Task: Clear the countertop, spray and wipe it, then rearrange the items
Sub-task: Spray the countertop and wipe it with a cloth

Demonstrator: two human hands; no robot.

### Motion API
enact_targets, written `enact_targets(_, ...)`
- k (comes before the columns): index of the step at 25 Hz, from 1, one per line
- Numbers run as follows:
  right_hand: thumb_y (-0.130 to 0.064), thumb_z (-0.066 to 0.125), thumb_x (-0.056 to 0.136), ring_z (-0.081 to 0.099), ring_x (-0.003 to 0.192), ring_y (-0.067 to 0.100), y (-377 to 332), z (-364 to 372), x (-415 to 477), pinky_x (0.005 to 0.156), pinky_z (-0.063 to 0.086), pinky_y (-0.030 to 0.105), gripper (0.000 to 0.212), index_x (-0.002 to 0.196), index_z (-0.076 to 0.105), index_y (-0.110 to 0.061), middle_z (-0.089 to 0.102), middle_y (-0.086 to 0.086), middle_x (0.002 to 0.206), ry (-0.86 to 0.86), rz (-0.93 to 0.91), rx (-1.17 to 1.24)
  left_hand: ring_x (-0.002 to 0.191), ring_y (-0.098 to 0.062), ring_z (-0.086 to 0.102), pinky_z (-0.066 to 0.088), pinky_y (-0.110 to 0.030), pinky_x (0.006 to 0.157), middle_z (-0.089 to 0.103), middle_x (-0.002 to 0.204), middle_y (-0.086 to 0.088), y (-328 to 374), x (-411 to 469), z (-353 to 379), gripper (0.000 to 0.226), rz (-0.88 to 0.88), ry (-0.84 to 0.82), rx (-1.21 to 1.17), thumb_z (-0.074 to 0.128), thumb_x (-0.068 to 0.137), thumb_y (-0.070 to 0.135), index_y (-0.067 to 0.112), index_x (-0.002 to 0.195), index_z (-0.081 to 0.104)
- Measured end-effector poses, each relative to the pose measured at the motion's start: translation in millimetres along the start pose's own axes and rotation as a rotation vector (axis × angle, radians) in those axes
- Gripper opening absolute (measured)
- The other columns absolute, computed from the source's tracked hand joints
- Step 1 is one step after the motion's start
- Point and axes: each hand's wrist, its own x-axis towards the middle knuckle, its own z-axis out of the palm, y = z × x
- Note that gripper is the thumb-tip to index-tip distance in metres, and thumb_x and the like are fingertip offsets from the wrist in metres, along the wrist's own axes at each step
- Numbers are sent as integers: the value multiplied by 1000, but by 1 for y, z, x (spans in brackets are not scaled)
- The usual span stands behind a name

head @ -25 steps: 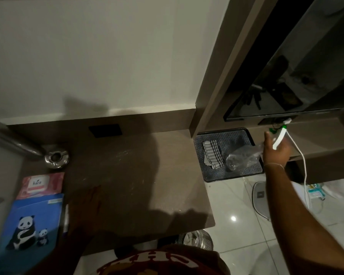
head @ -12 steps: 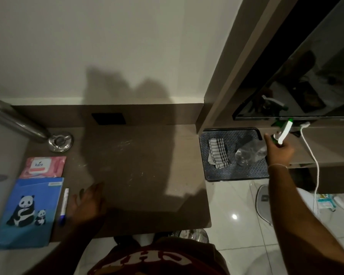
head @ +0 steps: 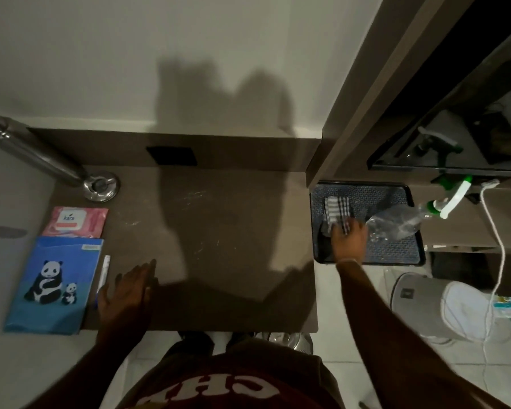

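Note:
The brown countertop has its middle bare and streaked. My left hand lies flat on it near the front edge, fingers spread, holding nothing. On a dark tray to the right lie a checked cloth and a clear spray bottle with a green and white trigger head, tipped on its side. My right hand reaches onto the cloth's near edge, fingers touching it; I cannot tell whether they have closed on it.
At the left sit a blue panda folder, a pink wipes pack, a white pen and a steel ashtray by a metal pole. A white cable hangs at the right above a grey bin on the floor.
My right hand let go of the spray bottle, which now lies on the tray, and moved left onto the checked cloth. My left hand stayed on the countertop.

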Motion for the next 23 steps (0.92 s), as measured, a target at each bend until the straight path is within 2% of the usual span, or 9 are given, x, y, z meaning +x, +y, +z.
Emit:
enact_targets(2, -23, 66, 100, 38, 149, 35, -9, 8, 27, 127, 31, 44, 52, 148, 52, -7, 37, 16, 162, -72, -91, -137, 136, -33, 53, 27, -65, 119, 57, 146, -10, -10, -6, 7, 59, -65, 11, 13, 29, 97, 41, 18, 148, 48)
enact_targets(4, -29, 68, 99, 25, 157, 34, -9, 21, 50, 130, 25, 45, 67, 157, 41, -10, 25, 14, 170, -152, -107, -236, 121, -43, 60, 37, -65, 109, 61, 132, -23, -23, -14, 19, 64, -60, 2, 75, 23, 102, 43, 2, 140, 55)
enact_targets(6, -34, 70, 97, 14, 161, 32, 2, 36, 63, 130, 22, 50, 79, 163, 29, -16, 13, 10, 174, -211, -84, -369, 107, -36, 62, 45, -55, 92, 58, 119, -14, -29, -19, 22, 68, -34, 11, 109, 13, 106, 50, 5, 133, 56)
enact_targets(8, -28, 69, 97, 23, 158, 33, 14, 45, 73, 127, 29, 49, 72, 160, 36, -18, 20, 10, 173, -168, -92, -400, 117, -28, 58, 44, -54, 96, 54, 124, -3, -29, -23, 23, 57, -33, -15, 81, 17, 104, 50, 20, 139, 50)
enact_targets(11, -15, 64, 97, 55, 137, 39, 15, 42, 85, 115, 45, 43, 49, 145, 59, -15, 53, 17, 153, -102, -126, -326, 151, -28, 35, 28, -61, 118, 43, 154, 0, -41, -39, 30, 59, -27, -28, 48, 28, 99, 43, 31, 156, 35)
enact_targets(15, -14, 66, 93, 68, 122, 31, 15, 19, 59, 106, 52, 37, 40, 133, 69, -12, 73, 15, 129, -25, -60, -50, 152, -26, 33, 22, -65, 119, 47, 151, 0, -61, -43, 31, 62, -147, 38, -41, 48, 99, 27, 39, 157, 30)
enact_targets(17, -14, 67, 94, 71, 114, 22, 27, 8, 7, 104, 57, 39, 39, 133, 68, -16, 75, 7, 123, -52, -107, 105, 152, -24, 32, 21, -66, 118, 47, 149, 1, -67, -36, 34, 68, -181, 40, -78, 51, 99, 21, 44, 158, 26)
enact_targets(19, -11, 69, 92, 73, 96, 15, 56, 5, -57, 90, 64, 40, 39, 129, 69, -23, 77, 1, 110, -109, -208, 178, 150, -23, 35, 22, -68, 117, 49, 147, 4, -72, -32, 37, 67, -162, 10, -107, 50, 101, 23, 43, 159, 25)
enact_targets(23, -17, 80, 85, 68, 116, 19, 111, 22, -174, 98, 60, 38, 64, 143, 60, -33, 68, -3, 141, -186, -285, -190, 141, -27, 47, 25, -65, 117, 54, 145, 0, -78, -12, 26, 53, -67, -7, -107, 42, 102, 37, 32, 154, 37)
